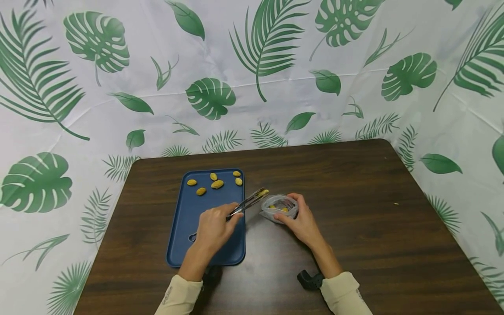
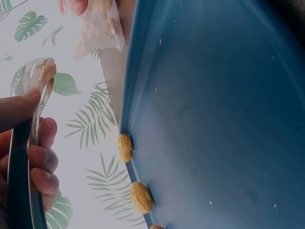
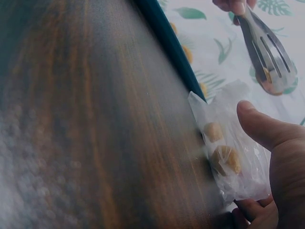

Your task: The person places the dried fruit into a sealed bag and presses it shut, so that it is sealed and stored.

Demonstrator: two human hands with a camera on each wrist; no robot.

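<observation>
My left hand (image 1: pixel 215 225) grips metal tongs (image 1: pixel 247 204) with slotted ends and dark handles. One unshelled peanut (image 1: pixel 265 192) sits between the tong tips, just left of the bag's mouth and above it. On the right, a clear plastic bag (image 1: pixel 269 215) stands on the table, its mouth held open by my right hand (image 1: pixel 305 225), thumb at the near side and fingers round the far side. Peanuts (image 3: pixel 226 160) show through the bag's wall in the right wrist view. Several more peanuts (image 1: pixel 217 184) lie toward the far end of the blue tray (image 1: pixel 185 214), under my left hand.
The brown wooden table (image 1: pixel 374 210) carries the tray and the bag. A small pale crumb (image 1: pixel 396 204) lies on its right side, and tiny crumbs (image 2: pixel 160 42) dot the tray. A leaf-patterned white cloth (image 1: pixel 244 65) hangs behind the table.
</observation>
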